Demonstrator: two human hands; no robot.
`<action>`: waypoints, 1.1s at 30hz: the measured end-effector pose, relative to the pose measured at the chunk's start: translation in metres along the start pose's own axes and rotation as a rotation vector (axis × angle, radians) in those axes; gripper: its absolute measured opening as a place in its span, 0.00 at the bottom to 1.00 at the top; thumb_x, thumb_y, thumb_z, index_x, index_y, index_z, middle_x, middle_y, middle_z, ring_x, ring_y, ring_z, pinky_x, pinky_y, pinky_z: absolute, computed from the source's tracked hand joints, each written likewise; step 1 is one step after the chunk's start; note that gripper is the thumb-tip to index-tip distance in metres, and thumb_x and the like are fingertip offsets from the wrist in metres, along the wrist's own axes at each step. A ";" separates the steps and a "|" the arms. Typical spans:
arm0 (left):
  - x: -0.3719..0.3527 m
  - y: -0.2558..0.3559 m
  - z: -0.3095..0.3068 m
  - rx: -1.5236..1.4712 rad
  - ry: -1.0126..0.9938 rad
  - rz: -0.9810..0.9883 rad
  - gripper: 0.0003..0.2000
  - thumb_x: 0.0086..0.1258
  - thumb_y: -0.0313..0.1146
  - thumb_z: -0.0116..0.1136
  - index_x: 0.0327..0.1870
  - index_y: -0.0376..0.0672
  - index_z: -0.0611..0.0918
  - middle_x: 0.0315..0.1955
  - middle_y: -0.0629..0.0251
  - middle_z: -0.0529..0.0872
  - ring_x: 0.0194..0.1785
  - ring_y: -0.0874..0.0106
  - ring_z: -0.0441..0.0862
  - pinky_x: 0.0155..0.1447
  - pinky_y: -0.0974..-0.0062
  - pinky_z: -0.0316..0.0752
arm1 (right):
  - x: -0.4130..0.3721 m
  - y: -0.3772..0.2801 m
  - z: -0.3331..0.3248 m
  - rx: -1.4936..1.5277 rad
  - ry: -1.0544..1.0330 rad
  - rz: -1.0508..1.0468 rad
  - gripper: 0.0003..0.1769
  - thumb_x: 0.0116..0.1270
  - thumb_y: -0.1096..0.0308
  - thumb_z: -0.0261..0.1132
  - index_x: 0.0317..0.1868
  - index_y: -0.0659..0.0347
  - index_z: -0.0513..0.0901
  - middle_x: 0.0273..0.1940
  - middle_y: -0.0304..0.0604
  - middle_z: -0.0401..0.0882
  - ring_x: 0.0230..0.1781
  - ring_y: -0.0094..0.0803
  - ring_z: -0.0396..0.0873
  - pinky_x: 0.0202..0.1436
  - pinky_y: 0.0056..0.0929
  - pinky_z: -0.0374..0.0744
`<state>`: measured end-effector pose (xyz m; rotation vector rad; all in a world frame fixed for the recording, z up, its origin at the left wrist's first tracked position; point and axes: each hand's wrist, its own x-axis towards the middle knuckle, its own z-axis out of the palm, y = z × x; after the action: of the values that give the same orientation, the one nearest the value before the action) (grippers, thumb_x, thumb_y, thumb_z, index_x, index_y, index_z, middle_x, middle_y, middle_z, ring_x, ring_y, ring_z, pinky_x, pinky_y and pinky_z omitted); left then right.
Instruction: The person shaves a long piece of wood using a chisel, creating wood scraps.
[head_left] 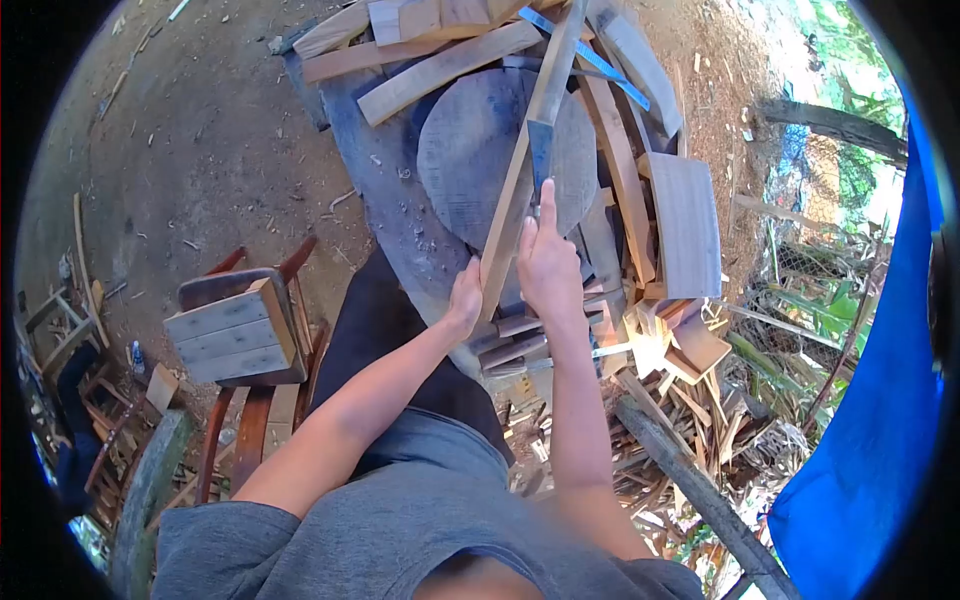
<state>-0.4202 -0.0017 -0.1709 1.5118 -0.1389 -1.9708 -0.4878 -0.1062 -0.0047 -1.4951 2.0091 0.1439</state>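
Observation:
A long wooden bar (507, 205) slants across the round wooden disc (455, 150) on the workbench, its near end close to my body. My left hand (464, 300) is closed on the bar's left side near that end. In my right hand (550, 270) is a wide chisel (540, 150), with a flat bluish blade that broadens away from me. My right index finger stretches along the blade, which lies against the bar; my palm hides most of the handle. The worn grey bench top (405, 225) holds small shavings.
Wooden pieces (450, 75) lie along the bench's far side, with a blue metal strip (620, 78) among them. A curved board (685, 225) stands at the right. A chair with a slatted wooden piece (235, 340) is at left. Scrap wood (700, 410) and a blue tarp (850, 450) are at right.

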 end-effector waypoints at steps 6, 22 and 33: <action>0.004 0.020 0.008 -0.012 -0.027 -0.039 0.19 0.76 0.43 0.36 0.27 0.41 0.73 0.20 0.64 0.76 0.21 0.71 0.74 0.26 0.70 0.69 | 0.008 0.005 0.006 -0.036 0.081 -0.036 0.33 0.76 0.57 0.44 0.77 0.50 0.44 0.29 0.64 0.81 0.31 0.62 0.81 0.38 0.57 0.78; -0.004 0.020 0.008 -0.029 -0.039 -0.006 0.21 0.77 0.45 0.34 0.31 0.41 0.77 0.22 0.65 0.78 0.22 0.73 0.76 0.26 0.73 0.70 | 0.012 0.001 0.006 0.039 0.064 0.025 0.32 0.75 0.56 0.44 0.76 0.51 0.47 0.35 0.69 0.80 0.38 0.66 0.80 0.46 0.59 0.76; 0.009 0.010 0.003 0.028 -0.063 -0.014 0.17 0.76 0.42 0.39 0.34 0.43 0.79 0.28 0.68 0.81 0.29 0.75 0.78 0.32 0.75 0.73 | -0.022 0.014 0.020 -0.003 0.055 -0.013 0.34 0.75 0.57 0.45 0.77 0.51 0.44 0.24 0.63 0.79 0.28 0.61 0.80 0.36 0.57 0.78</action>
<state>-0.4198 -0.0157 -0.1725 1.4731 -0.1844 -2.0357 -0.4882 -0.0747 -0.0128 -1.5293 2.0431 0.1013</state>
